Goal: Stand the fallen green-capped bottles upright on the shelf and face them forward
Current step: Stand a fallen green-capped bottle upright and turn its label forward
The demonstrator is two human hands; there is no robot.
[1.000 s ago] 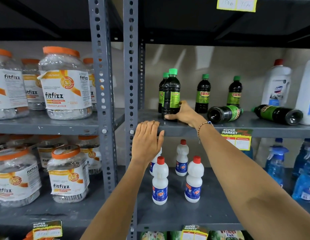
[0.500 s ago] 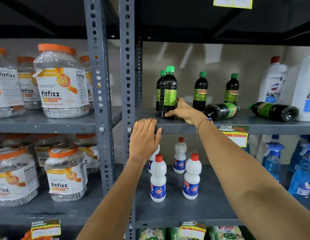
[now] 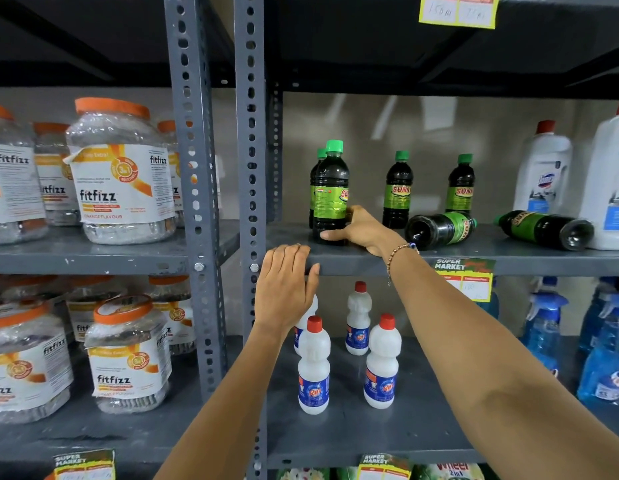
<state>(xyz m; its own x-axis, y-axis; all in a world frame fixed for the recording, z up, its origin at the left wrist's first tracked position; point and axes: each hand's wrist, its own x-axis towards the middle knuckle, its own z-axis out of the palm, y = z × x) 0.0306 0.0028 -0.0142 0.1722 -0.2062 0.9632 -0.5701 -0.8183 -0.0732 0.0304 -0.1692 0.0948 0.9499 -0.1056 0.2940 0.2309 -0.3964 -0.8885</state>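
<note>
Several dark green-capped bottles stand on the grey shelf (image 3: 529,256). My right hand (image 3: 361,229) grips the base of the front upright bottle (image 3: 330,192), whose label faces partly right; another bottle stands half hidden just behind it. Two more upright bottles (image 3: 398,188) (image 3: 460,185) stand further back with labels forward. Two bottles lie fallen: one (image 3: 439,228) just right of my right hand with its bottom toward me, the other (image 3: 543,228) further right. My left hand (image 3: 285,285) rests flat on the shelf's front edge and holds nothing.
White jugs (image 3: 543,174) stand at the shelf's right end. Perforated grey uprights (image 3: 250,168) bound the bay on the left, with orange-lidded jars (image 3: 121,171) beyond. Below are small white red-capped bottles (image 3: 314,368) and blue spray bottles (image 3: 543,327). A yellow price tag (image 3: 469,280) hangs from the shelf edge.
The label of the gripped bottle has turned, so the brand name now shows at its right edge. My right hand stays at its base. My left hand has not moved.
</note>
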